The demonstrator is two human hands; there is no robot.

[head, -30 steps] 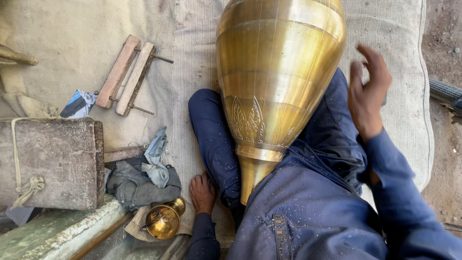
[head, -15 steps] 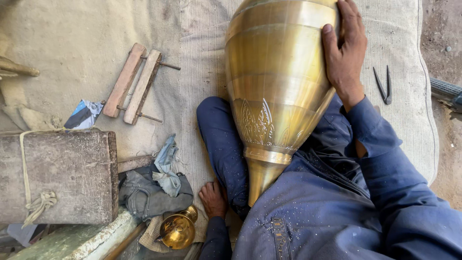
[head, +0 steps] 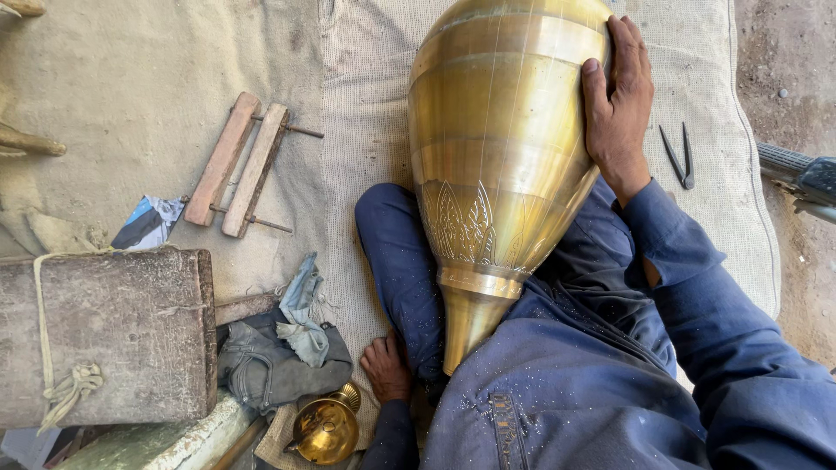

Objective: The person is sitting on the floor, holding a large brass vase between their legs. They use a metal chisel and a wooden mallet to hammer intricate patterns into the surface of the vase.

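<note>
- Centrally, a large brass vessel (head: 501, 165) lies tilted across the person's lap, its wide body toward the top of the view and its narrow neck pointing down toward the torso.
- Its lower body carries an engraved band of leaf-like motifs above a plain collar; the upper body shows smooth horizontal bands.
- The right hand (head: 620, 104) lies flat against the vessel's right flank, fingers spread and pressed on the metal, palm open against the curve rather than curled round anything.
- The left hand (head: 386, 370) rests low on the woven mat (head: 366, 104), just beside the bent knee in dark blue trousers; it looks loosely relaxed and holds nothing that I can see.
- Just left of that hand sits a small brass cup (head: 326, 428), touching a crumpled grey cloth (head: 283, 361).
- A worn wooden block (head: 104, 335) with a knotted cord round it lies further left, beside the cloth.
- Above it, well apart from the vessel, a wooden clamp (head: 239, 165) of two bars joined by metal rods lies on the sacking.
- A folded scrap of paper (head: 148, 222) lies near the clamp's lower end.
- Right of the vessel, on the mat, lies a pair of dark metal dividers (head: 679, 157), near the right wrist but not touching it.
</note>
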